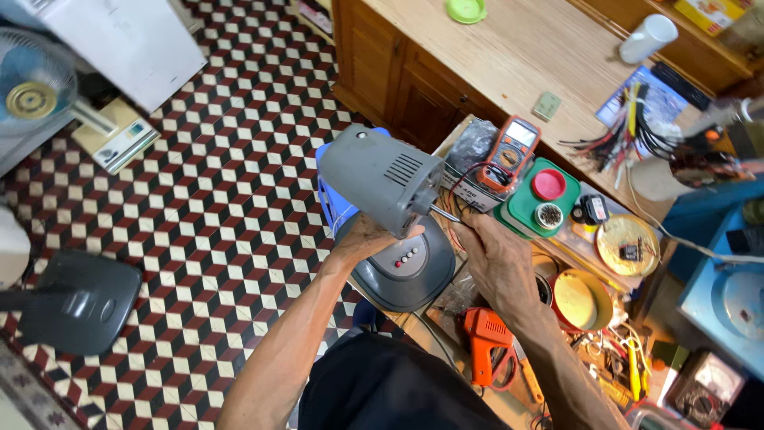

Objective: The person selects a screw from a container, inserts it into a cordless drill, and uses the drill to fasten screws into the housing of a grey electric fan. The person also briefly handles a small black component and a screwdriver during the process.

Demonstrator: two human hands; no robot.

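Note:
My left hand grips the underside of a grey fan motor housing, holding it up over the round grey fan base with its small buttons. A thin metal shaft sticks out of the housing to the right. My right hand is closed near the shaft's tip, fingers at the shaft and the red and black wires there. An orange multimeter lies just beyond, next to a green box with a red lid.
A wooden counter runs along the top with a white cup, a green lid and a bundle of wires. An orange tool, round tins and hand tools crowd the bench at right. A dark fan base and a fan stand on the patterned tile floor.

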